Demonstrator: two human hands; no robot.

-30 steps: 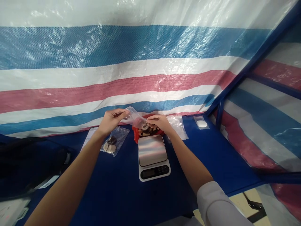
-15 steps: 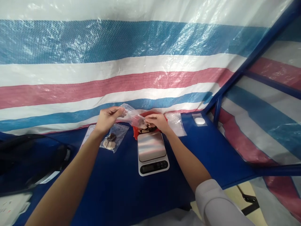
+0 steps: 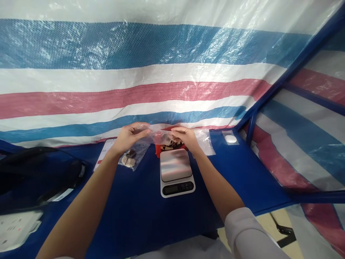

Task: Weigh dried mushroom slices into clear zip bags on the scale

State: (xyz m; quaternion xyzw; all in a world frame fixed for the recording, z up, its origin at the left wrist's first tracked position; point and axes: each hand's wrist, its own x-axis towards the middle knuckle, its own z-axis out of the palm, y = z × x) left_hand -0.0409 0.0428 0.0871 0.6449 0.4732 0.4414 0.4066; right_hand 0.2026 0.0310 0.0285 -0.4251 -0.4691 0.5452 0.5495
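A clear plastic bag stretches between my two hands above a red bag of dark and pale pieces. My left hand pinches one end of the clear bag. At its other end, my right hand is closed on it, thumb and fingertips together. Just in front of the red bag stands a kitchen scale with a bare metal plate and a dark display. Below my left hand lies a zip bag holding several pale and dark pieces.
A phone lies behind my left forearm. Farther left are a black bag or strap and a white power strip. Flat clear bags and a small packet with a white disc lie right. A striped sheet hangs behind the blue table.
My left hand has moved slightly right and down, and the clear bag now stretches more level between both hands. My right hand has shifted a little to the right. The view has shifted slightly.
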